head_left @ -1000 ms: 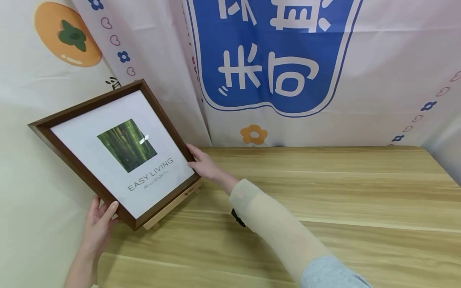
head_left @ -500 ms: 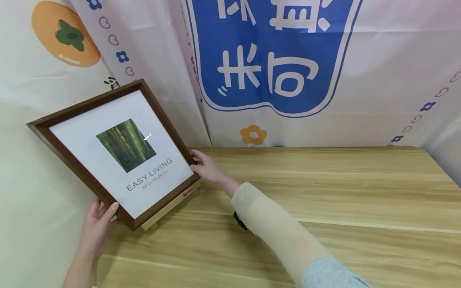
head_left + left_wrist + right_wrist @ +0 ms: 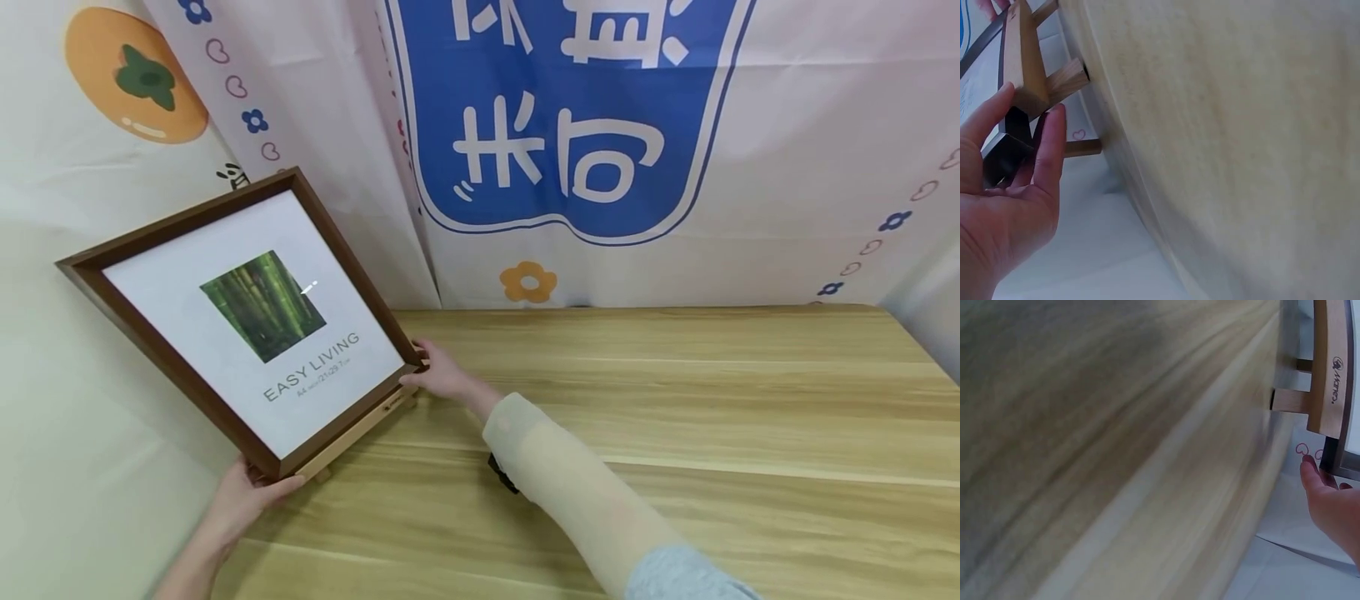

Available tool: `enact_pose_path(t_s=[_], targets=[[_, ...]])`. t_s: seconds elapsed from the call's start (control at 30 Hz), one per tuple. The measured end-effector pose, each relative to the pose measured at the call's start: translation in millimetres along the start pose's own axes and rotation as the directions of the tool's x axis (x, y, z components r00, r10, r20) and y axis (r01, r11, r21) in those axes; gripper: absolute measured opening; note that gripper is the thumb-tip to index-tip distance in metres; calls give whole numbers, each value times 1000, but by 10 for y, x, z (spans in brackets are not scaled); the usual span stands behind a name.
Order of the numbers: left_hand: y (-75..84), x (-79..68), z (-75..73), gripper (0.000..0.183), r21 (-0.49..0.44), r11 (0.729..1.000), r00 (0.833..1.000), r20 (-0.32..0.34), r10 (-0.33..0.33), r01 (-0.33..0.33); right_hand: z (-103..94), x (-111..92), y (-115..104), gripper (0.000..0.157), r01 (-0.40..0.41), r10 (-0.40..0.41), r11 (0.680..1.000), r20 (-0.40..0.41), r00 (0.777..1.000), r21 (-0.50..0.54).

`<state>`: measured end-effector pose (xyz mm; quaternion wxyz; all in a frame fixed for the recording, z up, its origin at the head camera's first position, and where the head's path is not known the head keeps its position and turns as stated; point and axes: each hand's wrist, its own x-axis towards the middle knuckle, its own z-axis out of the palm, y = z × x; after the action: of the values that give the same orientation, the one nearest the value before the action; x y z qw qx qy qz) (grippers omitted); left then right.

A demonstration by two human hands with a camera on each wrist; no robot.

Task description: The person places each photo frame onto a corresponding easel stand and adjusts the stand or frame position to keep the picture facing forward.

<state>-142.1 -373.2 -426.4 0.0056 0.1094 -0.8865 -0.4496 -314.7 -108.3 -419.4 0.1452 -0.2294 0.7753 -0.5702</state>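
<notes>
A brown picture frame point(image 3: 352, 267) with a bamboo print point(image 3: 262, 307) leans back on a small wooden easel, whose front ledge point(image 3: 352, 437) runs beneath its lower edge. My left hand point(image 3: 243, 504) grips the frame's near bottom corner; in the left wrist view the thumb lies against the end of the ledge point(image 3: 1025, 65) and the fingers reach behind the corner. At the other bottom corner, my right hand point(image 3: 444, 373) holds the frame from the side, fingertips behind it. The right wrist view shows these fingers point(image 3: 1313, 478) at the dark corner beside the ledge.
The easel's legs point(image 3: 1067, 81) stand on the wood-grain table point(image 3: 675, 433). A printed cloth point(image 3: 787, 167) with a blue sign hangs along the table's back edge, and a pale wall point(image 3: 67, 433) closes off the left side.
My left hand has shifted from the frame's left side down to its bottom corner. My right hand has slid down the right side to the other corner. The frame stays nearly in place.
</notes>
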Motion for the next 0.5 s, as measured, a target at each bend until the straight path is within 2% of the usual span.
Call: enact_pose_path(t_s=[0.1,0.33,0.5], targets=[[38,-18,18,79,-24,1000,1000,-13,-16,16,24,-6,39,75,-11,11,999,-2,1000,47],[-377,172,29,93,-134,991,999,-50,17,-24,70,-9,92,72,-3,4,993,-8,1000,121],[-453,207,19,90,-132,991,999,-52,15,-21,112,15,111,70,-5,11,985,-35,999,174]])
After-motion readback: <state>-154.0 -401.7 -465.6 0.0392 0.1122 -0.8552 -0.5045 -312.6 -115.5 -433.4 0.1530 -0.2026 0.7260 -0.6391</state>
